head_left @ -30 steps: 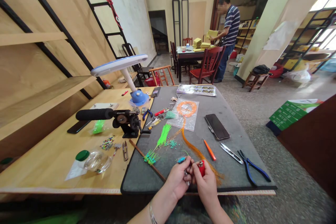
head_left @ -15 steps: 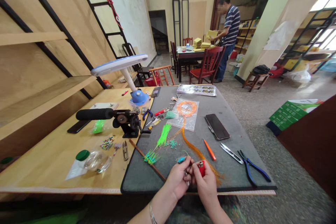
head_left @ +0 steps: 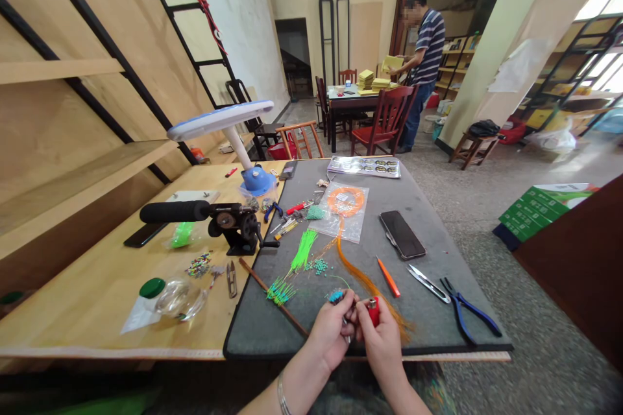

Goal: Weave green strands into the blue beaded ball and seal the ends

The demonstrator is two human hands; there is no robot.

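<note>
Both hands meet over the near edge of the grey mat (head_left: 302,201). My left hand (head_left: 329,332) is closed around a small metal piece; a blue beaded bit (head_left: 335,296) pokes out past its fingertips, its exact kind too small to make out. A thin green line curves up from there. In my right hand (head_left: 382,335) a red lighter (head_left: 373,311) is gripped upright, its metal top by the left fingertips. No flame shows. Orange thread (head_left: 357,270) runs beneath the right hand. Left of the hands, bright green and blue strands (head_left: 281,292) lie over a brown stick (head_left: 292,319).
Right of the hands lie an orange pen-like tool (head_left: 388,277), thread snips (head_left: 429,284), blue-handled pliers (head_left: 470,311) and a phone (head_left: 402,234). A hand-cranked device (head_left: 236,227) and a lidded jar (head_left: 180,299) stand left. Beyond, a person (head_left: 426,58) handles yellow packets.
The thin green line at my left fingertips now arcs farther to the left. Both hands keep nearly the same place and grip.
</note>
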